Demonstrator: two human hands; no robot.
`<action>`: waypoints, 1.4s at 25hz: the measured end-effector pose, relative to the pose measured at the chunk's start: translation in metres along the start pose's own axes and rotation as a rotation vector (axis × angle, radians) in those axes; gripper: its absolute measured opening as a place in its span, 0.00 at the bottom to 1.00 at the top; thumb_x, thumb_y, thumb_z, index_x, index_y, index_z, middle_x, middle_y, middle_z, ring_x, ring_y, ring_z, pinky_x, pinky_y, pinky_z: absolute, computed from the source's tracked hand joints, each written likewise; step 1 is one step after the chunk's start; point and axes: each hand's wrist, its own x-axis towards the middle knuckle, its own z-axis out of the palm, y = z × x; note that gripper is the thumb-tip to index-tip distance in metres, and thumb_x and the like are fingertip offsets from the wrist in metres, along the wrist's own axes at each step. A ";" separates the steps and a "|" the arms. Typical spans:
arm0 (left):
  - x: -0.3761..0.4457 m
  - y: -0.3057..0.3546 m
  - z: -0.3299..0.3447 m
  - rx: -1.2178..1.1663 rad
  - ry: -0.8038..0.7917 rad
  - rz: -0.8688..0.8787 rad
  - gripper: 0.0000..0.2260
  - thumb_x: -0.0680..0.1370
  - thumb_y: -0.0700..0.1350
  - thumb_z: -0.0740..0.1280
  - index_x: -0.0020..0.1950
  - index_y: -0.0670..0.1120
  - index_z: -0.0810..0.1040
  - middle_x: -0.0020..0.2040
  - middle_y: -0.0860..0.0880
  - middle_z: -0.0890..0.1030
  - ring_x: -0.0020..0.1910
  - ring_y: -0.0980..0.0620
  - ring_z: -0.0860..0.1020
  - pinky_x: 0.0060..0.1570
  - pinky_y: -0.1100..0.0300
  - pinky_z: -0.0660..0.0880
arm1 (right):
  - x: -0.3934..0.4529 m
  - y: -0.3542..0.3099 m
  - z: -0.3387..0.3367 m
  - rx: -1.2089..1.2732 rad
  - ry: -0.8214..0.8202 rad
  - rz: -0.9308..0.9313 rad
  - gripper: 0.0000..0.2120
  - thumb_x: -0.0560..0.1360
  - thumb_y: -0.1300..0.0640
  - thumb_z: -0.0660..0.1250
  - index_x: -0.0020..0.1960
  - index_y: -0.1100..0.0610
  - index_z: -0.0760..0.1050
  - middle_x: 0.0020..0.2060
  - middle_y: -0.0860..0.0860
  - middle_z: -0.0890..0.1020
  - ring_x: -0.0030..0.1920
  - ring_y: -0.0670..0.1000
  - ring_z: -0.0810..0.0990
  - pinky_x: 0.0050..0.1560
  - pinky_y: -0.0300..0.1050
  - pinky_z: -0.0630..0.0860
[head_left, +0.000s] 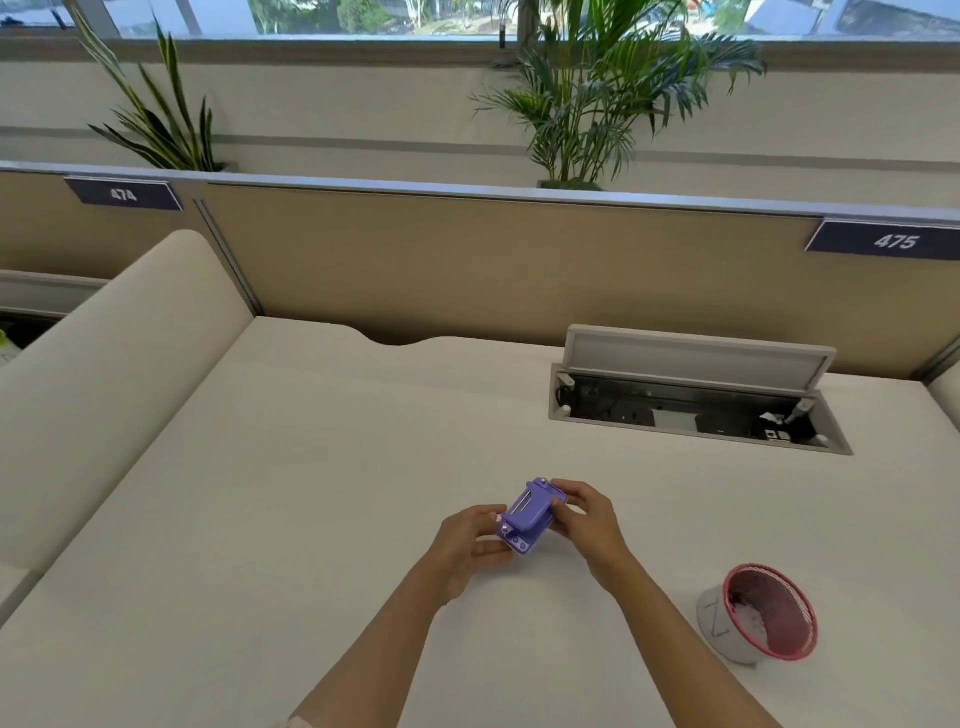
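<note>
A small purple plastic device (527, 514) with metal pins and small round studs is held just above the white desk (311, 493), near its middle front. My left hand (470, 540) grips its near left end with curled fingers. My right hand (584, 519) grips its far right side, fingers wrapped over the top edge. The underside of the device is hidden.
A red-rimmed mesh basket (763, 613) in a white holder lies tipped at the right front. An open cable hatch (691, 405) with its lid raised is set into the desk at the back right. A beige partition (467, 260) and plants (587, 104) stand behind.
</note>
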 end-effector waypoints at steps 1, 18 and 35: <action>0.006 0.002 -0.001 -0.019 0.011 0.004 0.13 0.79 0.36 0.63 0.63 0.37 0.78 0.59 0.35 0.83 0.52 0.37 0.84 0.58 0.46 0.80 | 0.008 0.002 0.004 0.020 0.042 0.018 0.12 0.77 0.65 0.69 0.60 0.60 0.79 0.57 0.59 0.82 0.59 0.59 0.81 0.50 0.47 0.84; 0.106 0.073 0.023 0.376 0.182 0.258 0.28 0.81 0.35 0.56 0.82 0.44 0.54 0.81 0.46 0.61 0.80 0.46 0.59 0.79 0.48 0.56 | 0.094 -0.010 0.057 -0.028 0.300 0.107 0.16 0.78 0.61 0.69 0.66 0.58 0.77 0.61 0.55 0.83 0.57 0.53 0.82 0.56 0.41 0.74; 0.109 0.049 0.008 0.684 0.076 0.282 0.36 0.80 0.32 0.56 0.81 0.46 0.38 0.83 0.47 0.49 0.82 0.46 0.46 0.79 0.50 0.37 | 0.083 -0.006 0.061 -0.298 0.226 0.017 0.26 0.74 0.69 0.71 0.71 0.64 0.71 0.65 0.59 0.78 0.62 0.56 0.79 0.62 0.41 0.74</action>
